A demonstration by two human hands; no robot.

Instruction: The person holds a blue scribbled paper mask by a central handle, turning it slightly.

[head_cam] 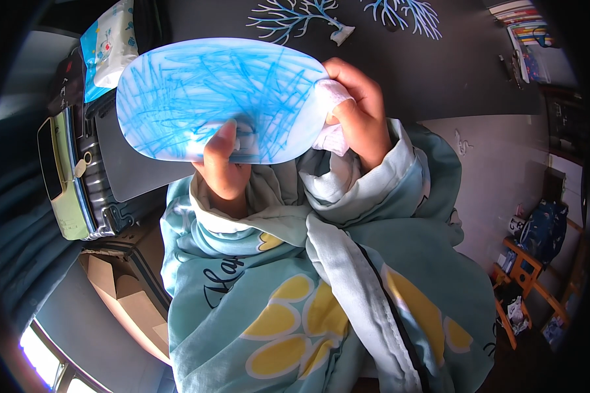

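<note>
A glossy white oval panel, covered in blue scribbled strokes, is held up in front of me. My left hand grips its lower edge, with the thumb on the scribbled face and the fingers hidden behind. At the panel's right end, my right hand is closed around a crumpled white wipe that touches the panel's edge. The surface beside this wipe shows fewer blue strokes than the middle. Loose, pale-lined sleeves of a green garment with yellow petal shapes surround both wrists.
Blue-and-white branching coral-like ornaments lie on a dark tabletop. A soft wipes pack stands at upper left, above a grey flat panel. Left are a ribbed case and an open cardboard box; right, books and a wooden chair.
</note>
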